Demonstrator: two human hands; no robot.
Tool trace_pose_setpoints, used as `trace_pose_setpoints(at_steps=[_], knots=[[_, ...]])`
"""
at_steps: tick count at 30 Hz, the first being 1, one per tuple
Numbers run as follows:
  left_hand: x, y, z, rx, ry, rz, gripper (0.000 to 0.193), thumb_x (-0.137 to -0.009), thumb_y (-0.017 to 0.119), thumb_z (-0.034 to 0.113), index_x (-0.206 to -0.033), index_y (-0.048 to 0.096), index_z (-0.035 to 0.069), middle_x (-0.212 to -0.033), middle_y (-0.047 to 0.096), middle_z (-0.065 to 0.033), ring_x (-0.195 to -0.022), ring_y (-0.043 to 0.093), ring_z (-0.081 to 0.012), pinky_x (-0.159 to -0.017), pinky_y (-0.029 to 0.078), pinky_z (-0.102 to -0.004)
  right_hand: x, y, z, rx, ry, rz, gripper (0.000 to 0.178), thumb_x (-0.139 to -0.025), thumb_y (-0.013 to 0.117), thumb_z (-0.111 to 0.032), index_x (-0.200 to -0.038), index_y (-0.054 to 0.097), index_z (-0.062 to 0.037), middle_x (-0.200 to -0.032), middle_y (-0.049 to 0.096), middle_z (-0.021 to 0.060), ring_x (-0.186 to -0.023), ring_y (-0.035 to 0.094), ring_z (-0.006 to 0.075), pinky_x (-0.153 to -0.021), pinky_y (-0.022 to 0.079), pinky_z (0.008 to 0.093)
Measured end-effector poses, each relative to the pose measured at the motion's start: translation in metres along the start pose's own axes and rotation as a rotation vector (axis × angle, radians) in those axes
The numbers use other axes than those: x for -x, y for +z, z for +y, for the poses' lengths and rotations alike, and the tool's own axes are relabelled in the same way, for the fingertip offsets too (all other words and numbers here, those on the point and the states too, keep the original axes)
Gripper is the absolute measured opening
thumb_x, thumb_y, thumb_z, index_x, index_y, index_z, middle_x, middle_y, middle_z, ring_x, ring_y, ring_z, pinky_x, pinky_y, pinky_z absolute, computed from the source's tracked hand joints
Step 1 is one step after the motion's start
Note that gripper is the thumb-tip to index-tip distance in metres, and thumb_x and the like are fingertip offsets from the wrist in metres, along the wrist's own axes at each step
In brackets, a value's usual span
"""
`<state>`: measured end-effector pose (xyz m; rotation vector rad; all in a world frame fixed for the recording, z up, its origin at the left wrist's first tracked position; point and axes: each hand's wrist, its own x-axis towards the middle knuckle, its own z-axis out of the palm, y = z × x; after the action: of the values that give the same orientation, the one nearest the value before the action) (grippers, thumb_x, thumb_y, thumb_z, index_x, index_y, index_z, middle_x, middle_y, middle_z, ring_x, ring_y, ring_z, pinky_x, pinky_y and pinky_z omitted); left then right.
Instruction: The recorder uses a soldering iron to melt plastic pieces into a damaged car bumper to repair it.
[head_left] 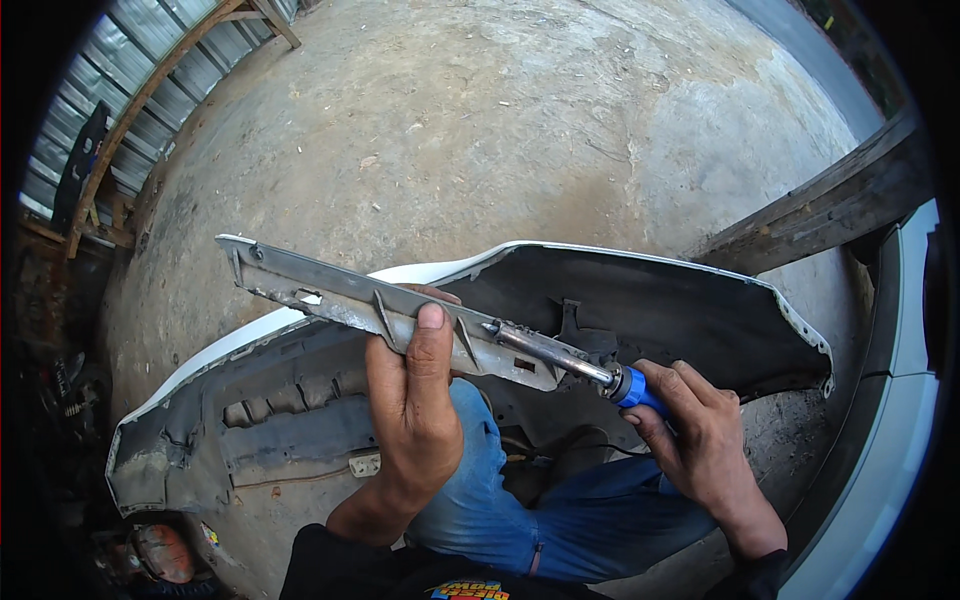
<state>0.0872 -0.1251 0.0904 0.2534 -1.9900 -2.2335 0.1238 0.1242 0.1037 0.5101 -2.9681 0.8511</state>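
Note:
My left hand (418, 415) grips a long grey plastic trim strip (345, 290) near its middle, thumb on the face towards me and fingers behind. Ribs and slots show along the strip, which slopes down to the right. In my right hand (697, 432) is a soldering iron (555, 352) with a blue handle and a metal shaft. Its tip touches or nearly touches the strip, just right of my left thumb. Beneath both hands a car bumper (640, 290) lies with its dark inner side up and its white edge facing away.
A wooden post (825, 205) slants in at the right, beside a light-coloured car body panel (895, 400). Corrugated metal sheeting (125, 60) with wooden framing stands at far left. An orange-red machine (163, 553) sits at lower left on the concrete floor (480, 130).

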Motion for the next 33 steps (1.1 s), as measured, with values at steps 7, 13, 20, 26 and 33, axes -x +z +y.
trace_pose_setpoints(at_steps=[7, 13, 20, 26, 33], knots=[[0.001, 0.000, -0.008, 0.045, 0.129, -0.015, 0.030, -0.112, 0.048, 0.015, -0.132, 0.052, -0.008, -0.114, 0.061, -0.0141, -0.099, 0.059, -0.0132, -0.084, 0.052, -0.0262, 0.000, -0.002, 0.001, -0.027, 0.002, 0.010, 0.047, -0.090, 0.082, -0.026, -0.128, 0.069, -0.0032, -0.081, 0.061, 0.0079, -0.060, 0.065, 0.0232, -0.054, 0.053, 0.0364], [0.002, -0.002, -0.008, 0.026, 0.163, -0.029, 0.032, -0.111, 0.049, 0.013, -0.133, 0.050, -0.009, -0.117, 0.064, -0.0195, -0.107, 0.066, -0.0195, -0.089, 0.058, -0.0318, 0.003, -0.002, 0.002, -0.024, 0.006, 0.040, 0.046, -0.089, 0.082, -0.026, -0.127, 0.070, -0.0030, -0.080, 0.061, 0.0078, -0.059, 0.065, 0.0230, -0.054, 0.053, 0.0366], [0.001, 0.000, -0.006, 0.041, 0.194, -0.057, 0.033, -0.110, 0.048, 0.013, -0.134, 0.049, -0.010, -0.120, 0.062, -0.0210, -0.109, 0.063, -0.0190, -0.095, 0.053, -0.0329, 0.004, -0.003, 0.004, -0.035, 0.002, 0.045, 0.047, -0.089, 0.083, -0.026, -0.127, 0.070, -0.0028, -0.079, 0.060, 0.0078, -0.060, 0.065, 0.0230, -0.054, 0.053, 0.0365], [0.002, 0.003, -0.002, 0.026, 0.208, -0.088, 0.034, -0.109, 0.046, 0.012, -0.136, 0.047, -0.010, -0.120, 0.061, -0.0204, -0.109, 0.061, -0.0203, -0.099, 0.049, -0.0349, 0.006, -0.004, 0.004, -0.038, 0.001, 0.060, 0.047, -0.088, 0.084, -0.026, -0.127, 0.070, -0.0027, -0.080, 0.061, 0.0080, -0.060, 0.065, 0.0234, -0.055, 0.053, 0.0365], [0.002, 0.004, -0.002, 0.042, 0.231, -0.111, 0.032, -0.109, 0.046, 0.011, -0.134, 0.047, -0.009, -0.117, 0.061, -0.0203, -0.109, 0.060, -0.0201, -0.100, 0.047, -0.0361, 0.008, -0.005, 0.005, -0.036, 0.011, 0.056, 0.047, -0.087, 0.084, -0.026, -0.126, 0.070, -0.0033, -0.080, 0.062, 0.0079, -0.061, 0.066, 0.0232, -0.056, 0.054, 0.0367]])
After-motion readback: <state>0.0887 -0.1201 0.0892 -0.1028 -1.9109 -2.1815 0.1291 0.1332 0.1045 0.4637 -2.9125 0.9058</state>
